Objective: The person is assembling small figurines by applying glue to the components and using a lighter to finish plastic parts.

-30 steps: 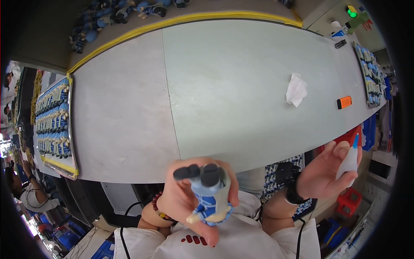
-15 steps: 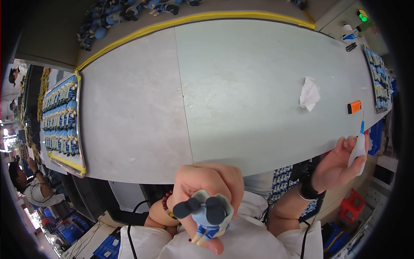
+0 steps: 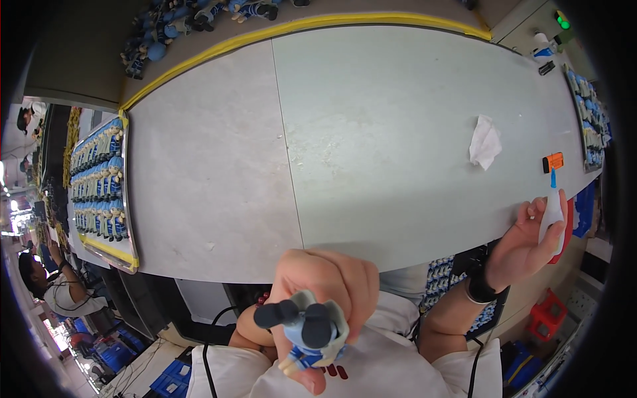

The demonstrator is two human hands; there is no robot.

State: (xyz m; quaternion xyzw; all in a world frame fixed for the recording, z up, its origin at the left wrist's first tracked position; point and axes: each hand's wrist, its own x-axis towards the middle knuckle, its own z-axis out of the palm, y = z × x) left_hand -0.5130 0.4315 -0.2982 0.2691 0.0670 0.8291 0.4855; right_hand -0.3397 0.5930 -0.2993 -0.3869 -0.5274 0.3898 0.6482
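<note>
My left hand (image 3: 328, 285) grips a small toy figure (image 3: 306, 330) with dark round ears, a grey head and a blue body, held close below my face, off the table's near edge. My right hand (image 3: 527, 242) holds a small white squeeze bottle (image 3: 551, 209) with a blue nozzle pointing up, at the table's near right edge. A black band sits on that wrist.
The grey table (image 3: 371, 132) carries a crumpled white tissue (image 3: 484, 142) and a small orange block (image 3: 553, 161) at the right. A tray of blue figures (image 3: 99, 186) lies at the left, another tray (image 3: 587, 119) at the far right. A pile of figures (image 3: 172, 26) lies beyond the yellow edge. Another person (image 3: 50, 288) sits at lower left.
My left hand has turned the figure and drawn it lower and closer. My right hand with the bottle has risen toward the table's right edge.
</note>
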